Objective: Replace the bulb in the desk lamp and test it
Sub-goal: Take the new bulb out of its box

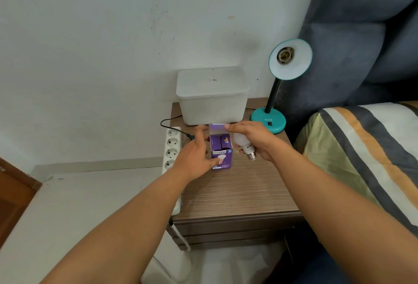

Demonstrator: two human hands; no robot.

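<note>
A teal desk lamp (270, 120) stands at the back right of the wooden nightstand (237, 193); its shade (291, 61) faces me and the socket (285, 55) inside holds no bulb. A purple bulb box (221, 147) stands upright mid-table with its top flap open. My left hand (194, 154) rests against the box's left side, fingers apart. My right hand (255, 138) holds a white bulb (243, 142) with its screw base pointing down toward me, while a finger touches the box's open flap.
A white lidded plastic bin (212, 95) sits at the back of the nightstand. A white power strip (172, 147) lies along its left edge with a black plug (190, 136) nearby. A bed with a striped cover (362, 154) borders the right; a white wall stands behind.
</note>
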